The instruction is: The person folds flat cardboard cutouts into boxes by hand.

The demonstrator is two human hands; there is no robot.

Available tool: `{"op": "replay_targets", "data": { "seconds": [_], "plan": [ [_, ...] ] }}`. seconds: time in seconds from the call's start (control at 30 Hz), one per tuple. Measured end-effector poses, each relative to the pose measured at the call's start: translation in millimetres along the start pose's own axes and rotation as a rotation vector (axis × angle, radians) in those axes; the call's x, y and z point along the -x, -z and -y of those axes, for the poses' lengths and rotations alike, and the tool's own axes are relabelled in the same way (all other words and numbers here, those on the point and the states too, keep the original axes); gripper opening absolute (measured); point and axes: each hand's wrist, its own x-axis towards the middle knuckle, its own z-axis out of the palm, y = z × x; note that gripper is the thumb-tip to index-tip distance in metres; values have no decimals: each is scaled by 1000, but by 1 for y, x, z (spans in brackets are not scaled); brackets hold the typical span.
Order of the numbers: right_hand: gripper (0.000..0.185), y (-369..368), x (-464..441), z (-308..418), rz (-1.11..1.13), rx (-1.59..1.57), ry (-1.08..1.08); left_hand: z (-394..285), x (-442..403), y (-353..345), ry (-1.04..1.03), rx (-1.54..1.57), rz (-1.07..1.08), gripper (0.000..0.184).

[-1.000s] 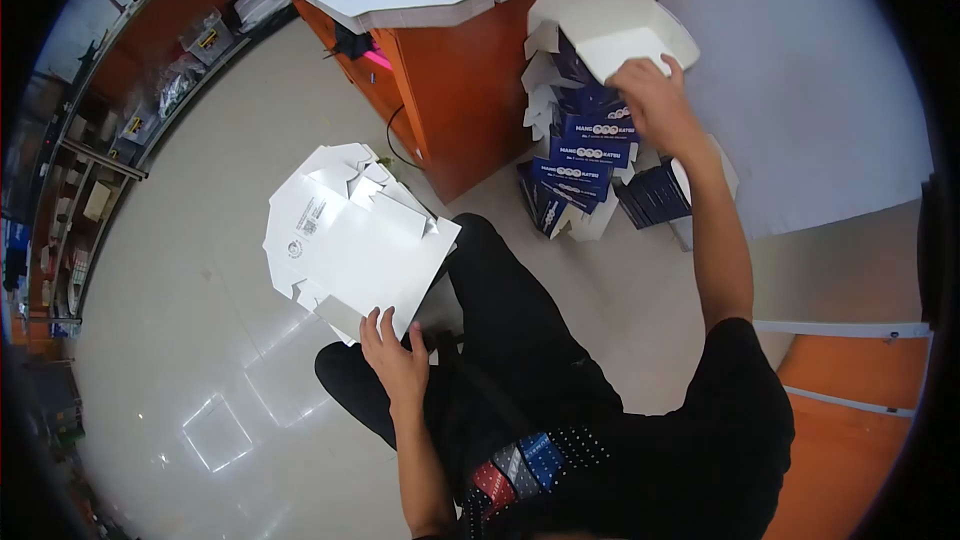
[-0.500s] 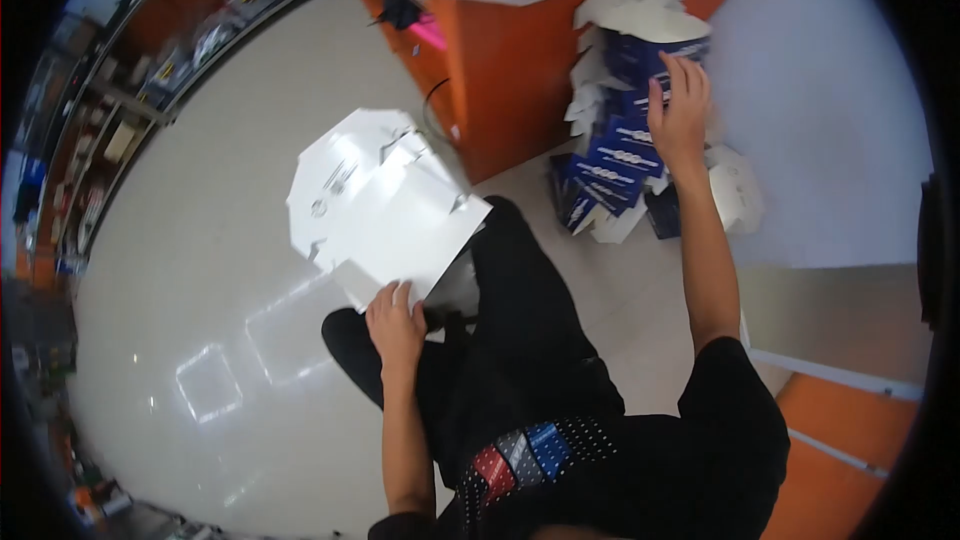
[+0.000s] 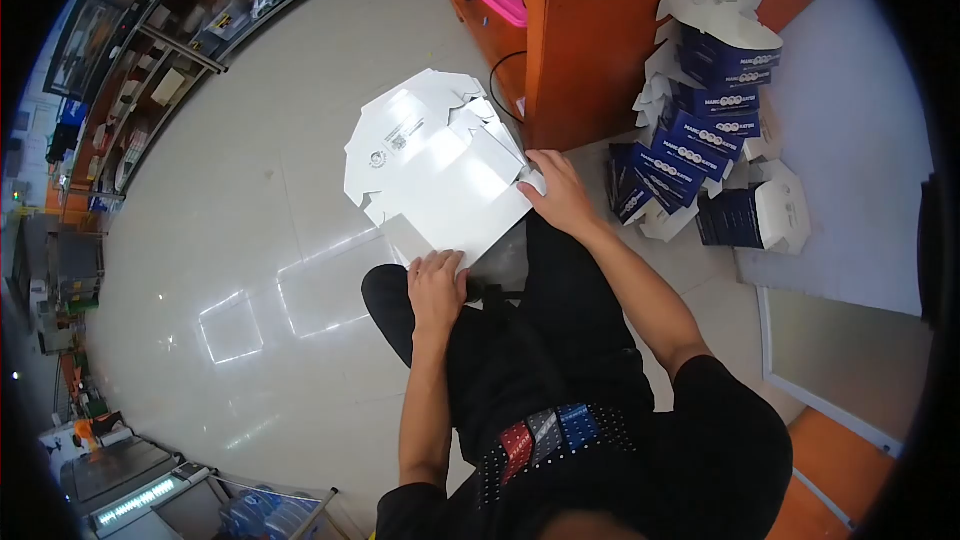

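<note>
Both the left grip [image 3: 437, 290] and right grip [image 3: 563, 200] touch white cardboard [image 3: 455, 185].

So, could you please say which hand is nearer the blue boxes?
Right. The right hand is just left of the blue boxes; the left hand is farther left, on the near edge of the card.

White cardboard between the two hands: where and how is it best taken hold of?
Probably left hand and right hand at either end of its straight near edge, coming from the person's side: the white cardboard is broad and mostly flat, and its far rim is notched.
</note>
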Motion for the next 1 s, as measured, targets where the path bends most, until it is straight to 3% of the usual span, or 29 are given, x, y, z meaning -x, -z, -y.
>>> {"op": "replay_targets", "data": {
  "seconds": [0.07,0.17,0.3,0.4,0.7,0.8,0.9,1.0],
  "plan": [
    [50,-5,-7,2,-23,-10,-5,7,1,1,-8,82,18,30],
    [44,-6,-5,3,-64,-92,-63,0,-3,14,145,172,34,31],
    [37,1,6,0,-171,-136,-107,4,-7,8,-73,73,-10,37],
    [37,8,18,-6,-214,-161,-151,4,-10,6,42,94,71,39],
    [35,20,45,-28,-194,-220,-274,19,-17,20,69,239,197,37],
    [33,21,50,-22,-151,-328,-327,16,-16,21,-46,86,71,35],
    [31,19,49,-5,-125,-572,-447,4,-15,46,-162,-20,-242,37],
    [30,26,47,10,-112,-883,-600,-7,-8,67,-117,-54,-445,32]
  ]
}}
